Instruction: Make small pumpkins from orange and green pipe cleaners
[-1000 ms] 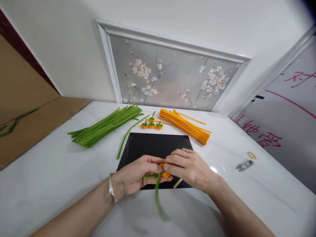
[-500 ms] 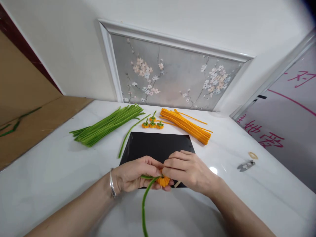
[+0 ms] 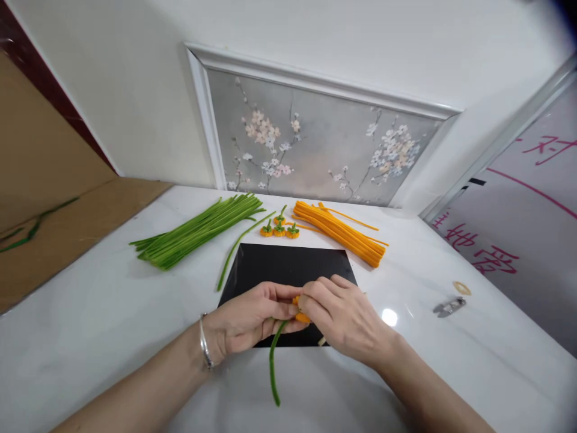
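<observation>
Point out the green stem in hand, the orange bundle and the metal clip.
green stem (image 3: 272, 367), head view, hanging lower length.
orange bundle (image 3: 342, 234), head view, mid-length.
metal clip (image 3: 449, 307), head view, body.

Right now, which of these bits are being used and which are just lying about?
In use: left hand, right hand, orange piece, green stem, black mat.
Lying about: green bundle, orange bundle, three finished pieces, metal clip.

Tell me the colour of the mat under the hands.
Black mat, plain; head view, its only view.
</observation>
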`<act>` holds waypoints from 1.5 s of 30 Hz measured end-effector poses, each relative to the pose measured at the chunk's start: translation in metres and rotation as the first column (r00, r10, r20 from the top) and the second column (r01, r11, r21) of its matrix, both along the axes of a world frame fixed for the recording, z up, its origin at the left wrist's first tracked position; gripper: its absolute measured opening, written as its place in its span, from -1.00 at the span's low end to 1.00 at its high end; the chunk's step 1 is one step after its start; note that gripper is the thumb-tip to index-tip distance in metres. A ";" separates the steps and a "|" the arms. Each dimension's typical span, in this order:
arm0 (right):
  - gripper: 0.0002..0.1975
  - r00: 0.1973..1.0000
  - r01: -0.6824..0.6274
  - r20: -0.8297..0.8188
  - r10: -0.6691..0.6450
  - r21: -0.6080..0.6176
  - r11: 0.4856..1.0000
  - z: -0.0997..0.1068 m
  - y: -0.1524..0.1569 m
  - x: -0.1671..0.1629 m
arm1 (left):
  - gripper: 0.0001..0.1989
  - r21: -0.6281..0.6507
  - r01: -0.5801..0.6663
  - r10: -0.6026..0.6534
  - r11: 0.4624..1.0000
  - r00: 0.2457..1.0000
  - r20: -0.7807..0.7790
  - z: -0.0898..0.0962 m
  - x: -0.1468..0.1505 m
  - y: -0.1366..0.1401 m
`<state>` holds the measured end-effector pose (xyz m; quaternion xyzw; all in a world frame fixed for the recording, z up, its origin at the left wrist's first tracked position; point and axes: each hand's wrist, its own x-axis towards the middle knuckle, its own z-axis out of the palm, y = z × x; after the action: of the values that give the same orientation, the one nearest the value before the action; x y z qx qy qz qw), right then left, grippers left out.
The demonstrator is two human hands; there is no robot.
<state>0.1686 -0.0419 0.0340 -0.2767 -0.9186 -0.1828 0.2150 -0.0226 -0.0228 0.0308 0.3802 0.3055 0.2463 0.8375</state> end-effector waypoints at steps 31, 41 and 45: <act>-0.77 0.842 -0.101 -0.530 -0.100 -0.337 0.936 -0.010 0.006 0.003 | -0.72 0.110 -0.320 0.318 0.941 0.947 0.029 -0.006 0.015 -0.008; -0.80 0.901 0.147 -0.374 -0.218 -0.209 0.967 -0.013 -0.002 -0.007 | -0.79 0.381 -0.395 0.448 0.836 0.892 -0.059 -0.012 0.027 -0.014; -0.81 0.871 0.183 -0.429 -0.240 -0.171 0.968 -0.015 -0.005 -0.016 | -0.81 0.407 -0.456 0.513 0.792 0.858 -0.038 -0.017 0.030 -0.017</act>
<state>0.1528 -0.0472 0.0185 -0.4231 -0.8182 -0.0791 0.3811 0.0074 -0.0398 0.0141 0.4624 0.3989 0.4793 0.6303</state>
